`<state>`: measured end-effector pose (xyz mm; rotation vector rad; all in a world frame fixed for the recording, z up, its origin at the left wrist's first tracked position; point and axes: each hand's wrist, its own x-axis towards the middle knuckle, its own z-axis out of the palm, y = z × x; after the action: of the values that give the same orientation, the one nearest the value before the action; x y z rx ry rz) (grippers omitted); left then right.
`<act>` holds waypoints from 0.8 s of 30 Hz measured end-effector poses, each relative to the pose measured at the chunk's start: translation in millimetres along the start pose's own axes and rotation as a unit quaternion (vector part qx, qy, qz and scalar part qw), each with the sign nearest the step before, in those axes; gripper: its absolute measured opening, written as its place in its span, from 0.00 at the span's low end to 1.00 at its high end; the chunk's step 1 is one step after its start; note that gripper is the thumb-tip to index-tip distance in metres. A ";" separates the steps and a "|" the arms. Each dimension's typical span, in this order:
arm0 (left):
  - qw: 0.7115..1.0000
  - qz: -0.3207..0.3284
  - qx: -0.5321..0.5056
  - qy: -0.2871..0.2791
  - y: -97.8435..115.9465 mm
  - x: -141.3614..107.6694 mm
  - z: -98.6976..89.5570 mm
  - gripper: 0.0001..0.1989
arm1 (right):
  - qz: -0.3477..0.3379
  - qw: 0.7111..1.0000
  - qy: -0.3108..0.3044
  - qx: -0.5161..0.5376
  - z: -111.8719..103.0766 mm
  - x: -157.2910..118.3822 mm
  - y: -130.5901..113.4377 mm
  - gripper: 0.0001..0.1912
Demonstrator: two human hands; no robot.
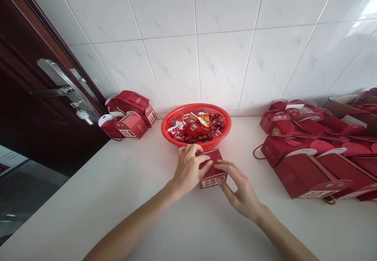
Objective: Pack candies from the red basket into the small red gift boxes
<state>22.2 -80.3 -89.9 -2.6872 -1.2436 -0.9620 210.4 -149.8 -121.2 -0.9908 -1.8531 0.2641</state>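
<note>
A white marble-patterned tile wall (171, 10) fills the background above a white tabletop (118, 198), and a dark reddish-brown door (17, 76) stands at the left. Crowded along the table's right side are rows of red cardboard gift boxes (297, 174), with a brown carton (330, 104) behind them. An oval red plastic colander (164, 127) sits near the wall at mid-table; left of it, by the door, is a small group of matching boxes (135, 126). One red favour box (216, 156), a pale label on its front, rests on the table just in front of the colander, between two hands. The left hand (188, 167) arches over its top and left side, fingers bent; whether they pinch anything I cannot tell. The right hand (240, 190) pinches the front upper edge, thumb on the label face, fingers on top. Wrapped sweets (193, 129) fill the colander, and keys (84, 115) hang from the door's lock.
</note>
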 end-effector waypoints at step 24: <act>0.995 0.027 -0.096 0.009 -7.5 -2.0 2.4 0.34 | 0.001 1.000 0.026 -0.001 -7.5 0.8 -1.3 0.11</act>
<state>17.3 -75.9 -94.7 -2.8298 -1.1227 -1.1522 215.8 -151.8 -116.2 -0.9932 -1.8061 0.2354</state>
